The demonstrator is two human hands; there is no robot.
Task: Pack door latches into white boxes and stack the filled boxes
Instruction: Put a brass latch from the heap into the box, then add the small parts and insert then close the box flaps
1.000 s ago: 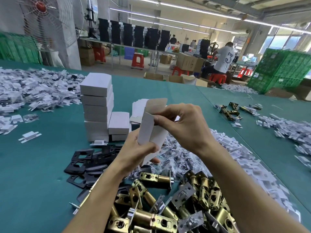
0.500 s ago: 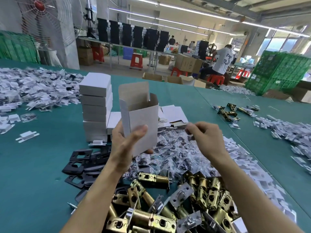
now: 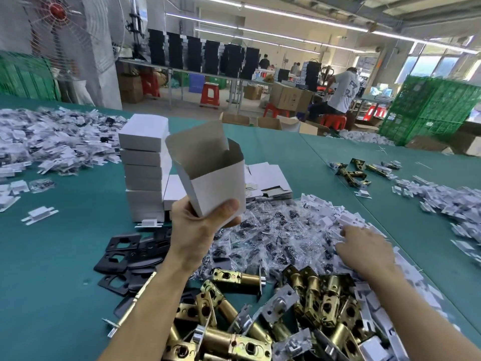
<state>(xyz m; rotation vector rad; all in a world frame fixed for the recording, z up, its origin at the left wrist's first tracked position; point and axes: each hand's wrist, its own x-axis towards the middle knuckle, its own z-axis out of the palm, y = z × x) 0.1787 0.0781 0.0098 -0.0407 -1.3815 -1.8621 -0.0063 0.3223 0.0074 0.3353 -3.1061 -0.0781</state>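
Brass-coloured door latches [image 3: 234,321] lie heaped at the near edge of a green table [image 3: 52,282], beneath and between a person's two forearms. The left hand [image 3: 197,227] is clamped on the bottom corner of an open white box [image 3: 213,178], thumb across the front face and fingers curled behind. The box is held tilted above the table, mouth up and top flap raised, clear of the latches below. The right hand [image 3: 364,246] lies palm down with fingers reaching out nearly straight, touching a heap of white plastic pieces [image 3: 346,217] beside clear bags of small dark parts [image 3: 273,230]. Black plates [image 3: 122,256] lie left of the left forearm. Behind the held box stands a stack of closed white boxes [image 3: 145,162], with flat box blanks [image 3: 270,175] to its right. Farther off, a worker in a white T-shirt [image 3: 343,95] sits near green crates [image 3: 429,108]. The print on the shirt is too blurred to read.
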